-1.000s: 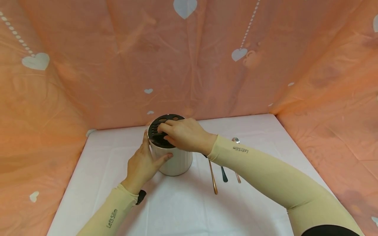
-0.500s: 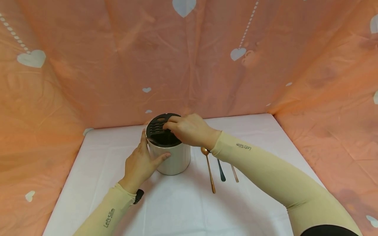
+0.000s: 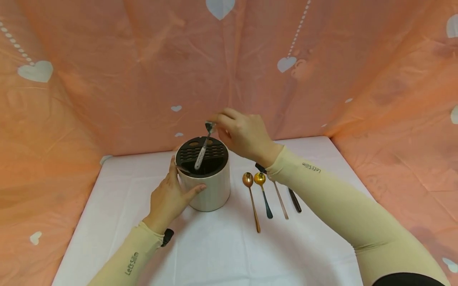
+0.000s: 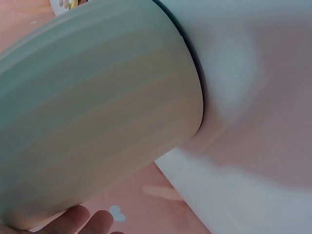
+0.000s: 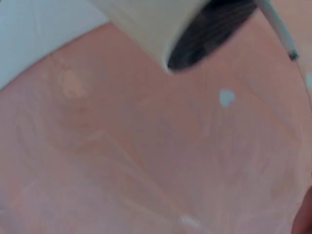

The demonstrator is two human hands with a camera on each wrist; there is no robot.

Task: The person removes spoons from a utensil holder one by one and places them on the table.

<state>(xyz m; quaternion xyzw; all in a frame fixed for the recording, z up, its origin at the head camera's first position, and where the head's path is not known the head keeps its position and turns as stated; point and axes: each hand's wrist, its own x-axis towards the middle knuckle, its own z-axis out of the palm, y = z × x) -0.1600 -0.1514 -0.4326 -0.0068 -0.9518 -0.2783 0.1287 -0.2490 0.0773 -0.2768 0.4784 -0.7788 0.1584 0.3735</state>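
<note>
A white ribbed utensil holder [image 3: 211, 194] with a black slotted lid [image 3: 186, 155] stands toward the back of the table. My left hand [image 3: 168, 202] grips its left side, thumb across the front; fingertips [image 4: 73, 222] show under it in the left wrist view. Above the lid, my right hand [image 3: 245, 133] pinches a spoon [image 3: 201, 157] by its shiny head end, partly covered by the fingers. Its pale speckled handle hangs down, the lower end overlapping the lid's large opening. In the right wrist view the spoon's handle [image 5: 278, 27] slants beside the holder.
Right of the holder, several utensils lie side by side on the white table [image 3: 214, 254]: a copper spoon [image 3: 248, 180], a gold spoon with a dark handle [image 3: 260, 178], a thin rose-coloured handle [image 3: 280, 200] and a dark handle [image 3: 295, 200]. Orange cloth [image 3: 161, 79] surrounds the table.
My right hand has risen from the lid and shifted right, bringing the pale-handled spoon into view and uncovering more utensils on the table. The left hand keeps its grip on the holder.
</note>
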